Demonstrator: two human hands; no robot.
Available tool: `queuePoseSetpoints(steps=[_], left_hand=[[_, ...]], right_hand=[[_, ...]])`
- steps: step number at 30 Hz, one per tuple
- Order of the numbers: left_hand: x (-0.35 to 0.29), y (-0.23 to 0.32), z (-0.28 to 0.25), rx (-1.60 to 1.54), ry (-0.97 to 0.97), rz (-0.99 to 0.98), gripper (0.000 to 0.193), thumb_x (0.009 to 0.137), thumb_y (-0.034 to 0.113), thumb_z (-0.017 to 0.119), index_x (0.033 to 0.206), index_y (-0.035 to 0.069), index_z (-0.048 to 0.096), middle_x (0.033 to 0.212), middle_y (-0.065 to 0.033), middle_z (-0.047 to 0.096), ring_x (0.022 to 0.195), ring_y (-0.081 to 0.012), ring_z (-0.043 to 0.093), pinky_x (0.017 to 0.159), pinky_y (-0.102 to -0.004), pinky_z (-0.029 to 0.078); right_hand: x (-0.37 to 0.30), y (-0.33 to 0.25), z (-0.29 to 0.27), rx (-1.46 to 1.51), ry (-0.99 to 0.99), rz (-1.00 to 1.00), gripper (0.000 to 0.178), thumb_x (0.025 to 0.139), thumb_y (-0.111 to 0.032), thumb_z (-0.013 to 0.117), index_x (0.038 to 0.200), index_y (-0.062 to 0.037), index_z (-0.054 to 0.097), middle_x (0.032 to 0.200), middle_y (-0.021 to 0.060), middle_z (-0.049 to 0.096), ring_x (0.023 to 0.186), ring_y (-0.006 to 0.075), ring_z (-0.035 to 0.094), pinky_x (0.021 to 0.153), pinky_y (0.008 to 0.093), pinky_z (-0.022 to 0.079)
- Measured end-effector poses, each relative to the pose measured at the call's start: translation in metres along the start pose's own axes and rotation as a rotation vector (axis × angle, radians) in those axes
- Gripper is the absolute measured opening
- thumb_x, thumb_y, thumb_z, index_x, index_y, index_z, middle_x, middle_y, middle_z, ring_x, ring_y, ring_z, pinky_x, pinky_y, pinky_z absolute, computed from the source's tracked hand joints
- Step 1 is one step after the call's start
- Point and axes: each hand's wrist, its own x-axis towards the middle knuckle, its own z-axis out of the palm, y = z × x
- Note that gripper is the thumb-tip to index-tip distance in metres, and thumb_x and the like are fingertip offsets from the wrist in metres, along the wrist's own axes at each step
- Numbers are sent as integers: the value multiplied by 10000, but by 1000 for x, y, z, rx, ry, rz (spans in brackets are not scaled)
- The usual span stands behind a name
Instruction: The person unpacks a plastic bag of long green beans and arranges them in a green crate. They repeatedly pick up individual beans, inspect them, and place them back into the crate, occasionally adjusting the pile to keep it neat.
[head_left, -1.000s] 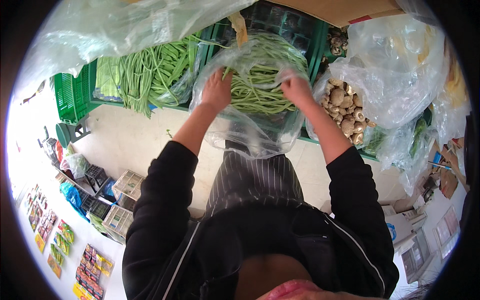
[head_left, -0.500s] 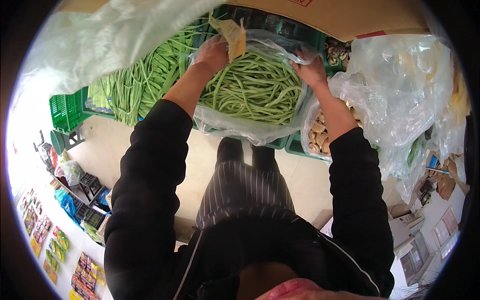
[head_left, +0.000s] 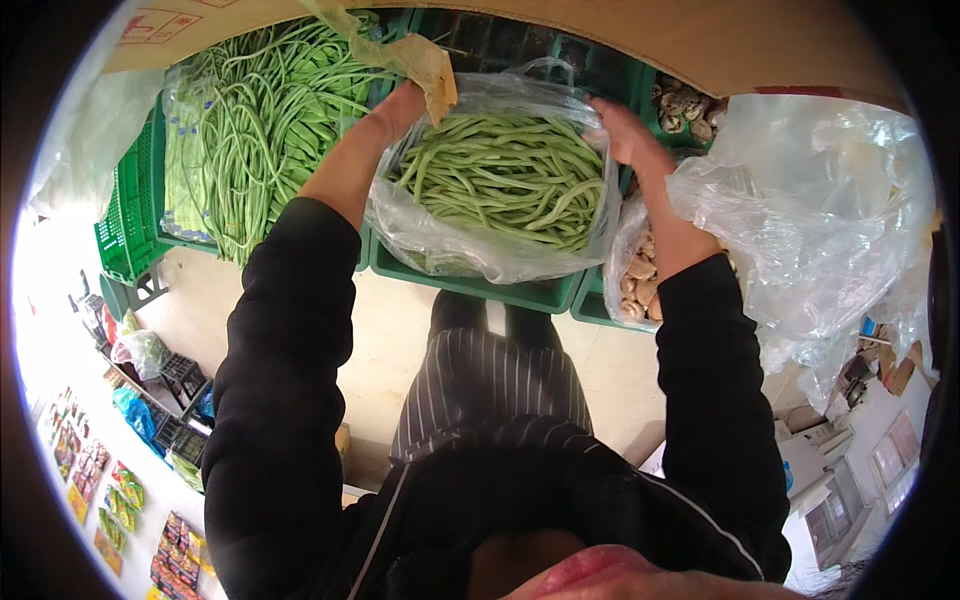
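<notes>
Green beans [head_left: 510, 185] lie heaped in a clear plastic bag [head_left: 455, 255], which lines a green crate [head_left: 535, 295] in front of me. At the bag's far left corner is my left hand [head_left: 402, 108], its fingers hidden behind a crumpled yellowish strip [head_left: 430, 72]. My right hand [head_left: 625, 135] is at the far right rim of the bag, fingers stretched toward the film and slightly blurred. The bag's mouth is spread wide, its near edge draped over the crate's front.
Left are long beans [head_left: 250, 140] and an upright green crate [head_left: 130, 210]. Right, mushrooms [head_left: 640, 280] sit partly under loose plastic film [head_left: 800, 220]; darker mushrooms [head_left: 685, 105] lie beyond. A cardboard box [head_left: 640, 35] overhangs the far side. Pale floor [head_left: 390, 330] shows below.
My left hand has moved left and slightly nearer. The near bag edge has drawn back, showing more of the crate's front. Film at upper left has shifted away, uncovering more long beans.
</notes>
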Motion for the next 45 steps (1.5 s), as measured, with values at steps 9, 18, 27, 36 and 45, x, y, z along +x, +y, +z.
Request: queuePoseSetpoints(steps=[9,18,27,36,45], left_hand=[[12,7,13,-1009,243,-71,353,956,233,567,1292,140,513,1296,-60,557,1128,-252,553,992,-352,420],[-174,13,76,690,323,571,249,856,231,658,1061,91,652,1135,-124,627,1079,-303,579,1004,-416,417],[-253,-90,90,440,506,134,286,869,249,672,716,18,603,798,-130,580,860,-344,540,797,-438,443],[-196,-67,137,453,1087,-71,724,648,272,845,1134,-35,404,1133,-251,479,1071,-437,467,941,-442,416],[-194,-67,131,94,1020,-103,600,710,25,668,1260,13,428,1011,-219,574,932,-402,575,855,-434,473]], right_hand=[[21,9,10,-759,293,-576,577,909,-462,628,1273,-28,522,1235,169,568,1127,322,564,932,421,465],[-164,56,37,-1236,-7,-1192,594,745,-426,769,1203,-110,561,1309,77,528,1214,314,496,1062,485,358],[-211,160,7,-1477,-281,-805,446,823,-299,703,1197,-99,566,1158,69,594,1128,280,524,984,438,384],[-202,98,80,-1404,250,-1158,256,852,-302,668,1023,-112,648,990,22,669,980,248,588,802,429,443],[-128,31,139,-1586,151,-1179,604,863,-308,662,1404,-157,440,1321,109,536,1288,300,422,1009,479,404]])
